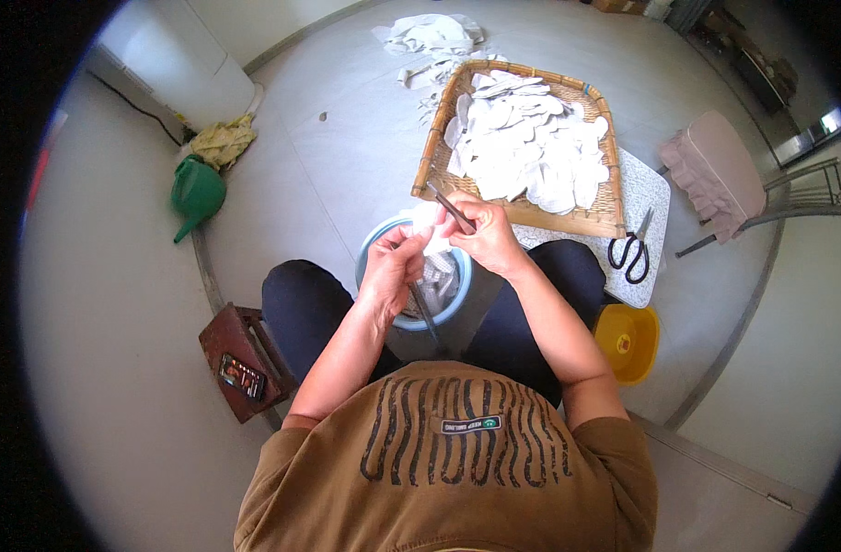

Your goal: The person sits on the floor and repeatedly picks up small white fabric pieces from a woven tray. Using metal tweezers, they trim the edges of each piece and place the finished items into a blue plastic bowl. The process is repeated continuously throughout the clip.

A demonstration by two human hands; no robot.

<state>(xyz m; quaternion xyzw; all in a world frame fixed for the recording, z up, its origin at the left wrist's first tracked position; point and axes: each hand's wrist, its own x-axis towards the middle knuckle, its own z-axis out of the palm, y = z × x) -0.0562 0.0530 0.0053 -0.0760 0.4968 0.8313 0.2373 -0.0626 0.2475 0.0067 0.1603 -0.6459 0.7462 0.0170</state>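
Over a light-blue bucket [465, 290] between my knees, my left hand [391, 272] pinches a small piece of white cloth [436, 241]. My right hand [488, 236] holds a slim dark-handled tool [456, 212] with a metal tip pointing up and left; its exact kind is unclear. The right fingertips are also at the cloth's edge. Checked grey-white fabric [440, 276] lies inside the bucket. A thin dark rod or strip [422, 306] runs below my left hand; whether the hand holds it is unclear. Beyond, a woven bamboo tray [431, 155] bears many white cloth cutouts [524, 138].
Black-handled scissors [631, 252] lie on a speckled low table [652, 186] under the tray's right side. A yellow basin [645, 345] stands nearby. At left are a wooden stool [227, 331] with a phone [242, 377] and a green watering can [198, 190]. White scraps [431, 34] lie on the floor ahead.
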